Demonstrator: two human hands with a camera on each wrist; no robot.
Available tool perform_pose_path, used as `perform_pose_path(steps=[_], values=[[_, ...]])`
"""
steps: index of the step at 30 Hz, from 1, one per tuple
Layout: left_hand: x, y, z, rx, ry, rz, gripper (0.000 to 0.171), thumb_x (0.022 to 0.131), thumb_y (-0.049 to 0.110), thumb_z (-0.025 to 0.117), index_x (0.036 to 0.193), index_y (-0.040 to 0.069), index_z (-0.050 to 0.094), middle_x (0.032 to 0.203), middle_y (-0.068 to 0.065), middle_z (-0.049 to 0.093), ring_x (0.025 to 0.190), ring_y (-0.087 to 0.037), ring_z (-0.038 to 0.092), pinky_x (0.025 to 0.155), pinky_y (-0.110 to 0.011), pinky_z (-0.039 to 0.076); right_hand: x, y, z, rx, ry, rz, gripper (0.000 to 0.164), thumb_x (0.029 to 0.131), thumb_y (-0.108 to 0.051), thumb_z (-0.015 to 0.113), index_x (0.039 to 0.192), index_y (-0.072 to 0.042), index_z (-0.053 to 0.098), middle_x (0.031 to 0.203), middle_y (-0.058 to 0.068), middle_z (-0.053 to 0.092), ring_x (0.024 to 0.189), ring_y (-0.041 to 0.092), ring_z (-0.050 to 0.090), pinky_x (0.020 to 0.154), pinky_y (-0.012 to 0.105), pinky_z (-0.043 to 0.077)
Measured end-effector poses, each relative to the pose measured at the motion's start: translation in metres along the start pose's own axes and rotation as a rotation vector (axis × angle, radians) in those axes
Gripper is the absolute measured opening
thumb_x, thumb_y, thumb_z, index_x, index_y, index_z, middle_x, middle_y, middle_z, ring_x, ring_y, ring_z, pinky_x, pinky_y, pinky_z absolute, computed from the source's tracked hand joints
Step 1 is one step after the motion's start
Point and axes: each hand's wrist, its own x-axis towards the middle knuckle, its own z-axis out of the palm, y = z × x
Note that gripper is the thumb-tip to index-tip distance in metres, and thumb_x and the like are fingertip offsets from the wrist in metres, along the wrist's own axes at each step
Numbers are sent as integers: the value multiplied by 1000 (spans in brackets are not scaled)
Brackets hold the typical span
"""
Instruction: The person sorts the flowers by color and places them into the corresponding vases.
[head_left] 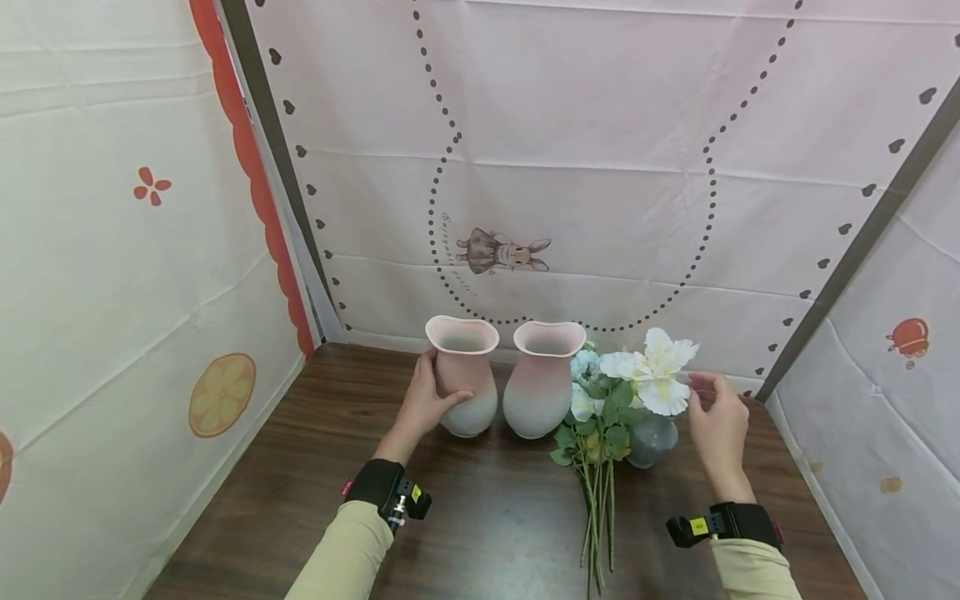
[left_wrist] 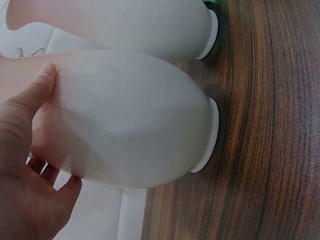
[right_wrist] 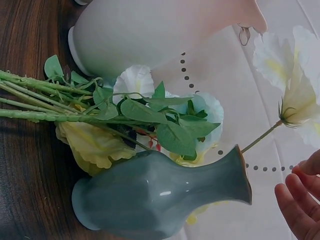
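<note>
My left hand (head_left: 420, 404) grips a pink-and-grey vase (head_left: 477, 392) round its upper body, the thumb across the front and the fingers on the far side. The vase stands upright on the wooden table. A matching vase (head_left: 538, 398) stands just right of it. My right hand (head_left: 722, 425) is beside a large white flower (head_left: 663, 375), fingers loosely bent close to the petals. In the right wrist view, that flower's stem rises from the mouth of a small blue-grey vase (right_wrist: 150, 192), with the fingertips (right_wrist: 292, 197) apart from the stem.
Several artificial flowers with long green stems (head_left: 596, 508) lie against the small vase, stems towards the table's front. Leaves and blue, white and yellow blooms (head_left: 585, 367) crowd beside the middle vase. Patterned cloth walls (head_left: 585, 208) enclose the table (head_left: 480, 517) at the back and sides.
</note>
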Motion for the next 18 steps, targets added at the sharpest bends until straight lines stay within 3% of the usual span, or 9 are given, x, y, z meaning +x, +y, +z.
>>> perform_pose_path(steps=[4, 15, 18], values=[[0, 0, 0, -3, -1, -1, 104, 82, 35, 82, 156, 9, 13, 160, -17, 25, 150, -35, 28, 125, -49, 27, -2, 4, 1, -16, 7, 3, 26, 97, -2, 54, 122, 2, 61, 116, 25, 68, 107, 40, 66, 87, 51, 54], [-1, 2, -1, -2, 5, 22, 105, 82, 36, 82, 156, 7, 13, 159, -20, 25, 149, -37, 29, 124, -52, 28, -7, 12, 0, -38, 24, 4, 23, 97, -4, 59, 118, 0, 63, 113, 21, 70, 102, 35, 68, 76, 19, 42], [-1, 1, -1, -2, 4, 19, 105, 82, 36, 82, 156, 7, 13, 159, -19, 25, 149, -37, 29, 124, -52, 28, -8, 14, 0, -38, 25, 13, 22, 97, -5, 60, 118, 0, 63, 112, 20, 71, 102, 35, 69, 75, 15, 40]])
